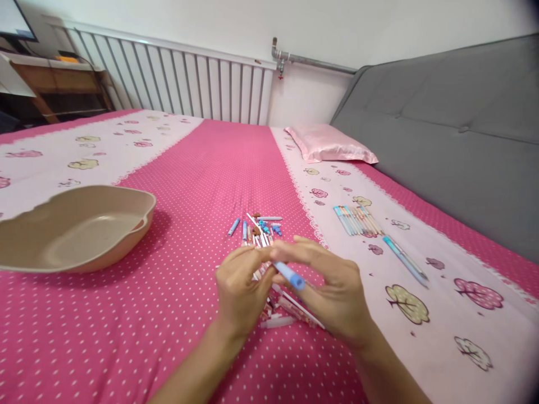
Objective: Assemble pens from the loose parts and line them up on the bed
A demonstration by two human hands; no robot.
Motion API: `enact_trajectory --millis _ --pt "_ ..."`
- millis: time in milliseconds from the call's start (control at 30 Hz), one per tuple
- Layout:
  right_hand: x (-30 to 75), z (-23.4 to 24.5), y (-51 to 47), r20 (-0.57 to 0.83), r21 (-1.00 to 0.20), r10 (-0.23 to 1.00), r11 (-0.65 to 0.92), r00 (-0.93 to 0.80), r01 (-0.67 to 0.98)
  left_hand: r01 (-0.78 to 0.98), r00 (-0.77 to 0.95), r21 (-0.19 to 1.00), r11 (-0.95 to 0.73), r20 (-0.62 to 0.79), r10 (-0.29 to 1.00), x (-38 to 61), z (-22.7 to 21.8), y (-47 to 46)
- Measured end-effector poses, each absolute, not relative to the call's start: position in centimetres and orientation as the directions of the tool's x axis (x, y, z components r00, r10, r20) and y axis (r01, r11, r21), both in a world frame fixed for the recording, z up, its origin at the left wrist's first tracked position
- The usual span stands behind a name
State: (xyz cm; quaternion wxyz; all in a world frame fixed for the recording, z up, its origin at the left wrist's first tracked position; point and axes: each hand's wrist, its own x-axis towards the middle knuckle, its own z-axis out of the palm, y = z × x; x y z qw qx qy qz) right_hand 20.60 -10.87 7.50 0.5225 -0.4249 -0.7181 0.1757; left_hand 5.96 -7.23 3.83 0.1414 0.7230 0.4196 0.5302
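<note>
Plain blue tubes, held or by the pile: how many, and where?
3 visible: a held tube between left hand and right hand, two loose tubes at the far left of the pile. Others may be hidden.

The left-hand grip and right-hand grip are holding a blue tube over a pile of pen parts on the bed. A tan basin is sitting at left, pens are lying at right, and a pink pillow is resting near the grey padded panel.
</note>
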Motion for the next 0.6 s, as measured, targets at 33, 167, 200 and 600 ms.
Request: enact_trajectory --millis 33,167,200,600 --pt "21.2 7.5 -10.6 0.543 -0.742 0.838 0.509 -0.053 0.436 0.479 0.066 0.657 -0.582 0.635 0.770 5.7 4.0 -6.9" --pt "24.4 6.1 -8.3 0.382 -0.843 0.902 0.251 0.203 0.476 0.616 -0.058 0.674 -0.408 0.556 0.829 3.9 4.9 -5.3" --pt "25.1 5.4 -7.6 0.376 -0.840 0.893 0.215 0.248 0.499 0.650 -0.058 0.663 -0.371 0.531 0.846 3.5 5.0 -4.9" --pt "25.0 -0.4 -4.1 0.143 -0.460 0.988 0.008 0.065 0.888 0.793 0.110 0.512 -0.328 0.410 0.905 2.4 4.3 -3.4"
